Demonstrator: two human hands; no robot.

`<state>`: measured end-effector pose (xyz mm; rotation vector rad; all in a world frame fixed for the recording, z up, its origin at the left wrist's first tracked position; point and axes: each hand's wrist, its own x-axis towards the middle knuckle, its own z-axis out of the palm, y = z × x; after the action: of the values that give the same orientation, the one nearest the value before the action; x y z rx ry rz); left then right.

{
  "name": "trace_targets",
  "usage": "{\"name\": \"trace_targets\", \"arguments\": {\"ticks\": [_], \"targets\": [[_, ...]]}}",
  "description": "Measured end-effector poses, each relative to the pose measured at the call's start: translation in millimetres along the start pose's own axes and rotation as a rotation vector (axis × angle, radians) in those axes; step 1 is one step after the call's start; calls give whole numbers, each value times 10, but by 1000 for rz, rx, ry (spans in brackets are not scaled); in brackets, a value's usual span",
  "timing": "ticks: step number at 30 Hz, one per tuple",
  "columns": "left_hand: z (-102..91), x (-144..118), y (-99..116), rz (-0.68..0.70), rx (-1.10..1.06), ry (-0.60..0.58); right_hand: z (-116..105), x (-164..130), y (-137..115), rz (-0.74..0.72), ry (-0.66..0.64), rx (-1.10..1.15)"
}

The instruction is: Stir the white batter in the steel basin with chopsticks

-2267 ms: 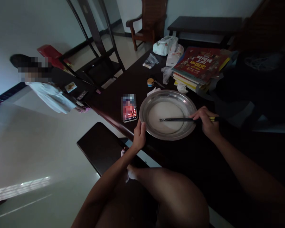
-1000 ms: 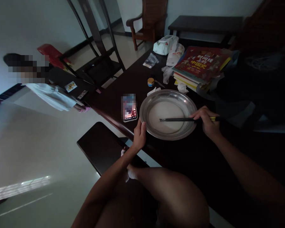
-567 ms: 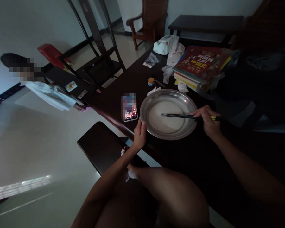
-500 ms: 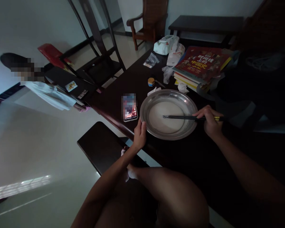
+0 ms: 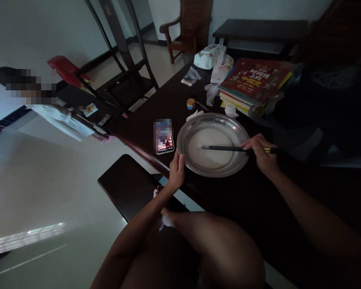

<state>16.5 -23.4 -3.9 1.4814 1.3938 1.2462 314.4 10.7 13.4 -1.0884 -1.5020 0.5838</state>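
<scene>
My right hand is closed around a pair of dark chopsticks, which I hold near their back end. They go out from my fingers to the left, almost flat, and their tips are over the white liquid in the middle of the round metal pan. The room is dim, so I cannot say surely if the tips touch the liquid or only stay just above it. The pan lies directly left of this hand, and my knuckles are at its right rim.

My left hand grips the near-left rim of the same pan, the thumb on top of the edge and the other fingers under it. So the pan is between my two hands, on the dark table.

Just beyond my left hand, beside the pan, a phone lies with its screen lit. Further from my right hand there is a small jar with a yellow lid and a pile of books. Far on the left side another person in a white top stands at the table end.
</scene>
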Motion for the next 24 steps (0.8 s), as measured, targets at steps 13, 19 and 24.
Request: {"name": "trace_targets", "arguments": {"ticks": [13,19,24], "targets": [[-17,-3,17,-5,0,-7,0,-2,0,8,74,32],[-13,-5,16,-4,3,0,-1,-4,0,16,7,0],[-9,1,11,0,1,-6,4,5,-1,11,108,34]]}}
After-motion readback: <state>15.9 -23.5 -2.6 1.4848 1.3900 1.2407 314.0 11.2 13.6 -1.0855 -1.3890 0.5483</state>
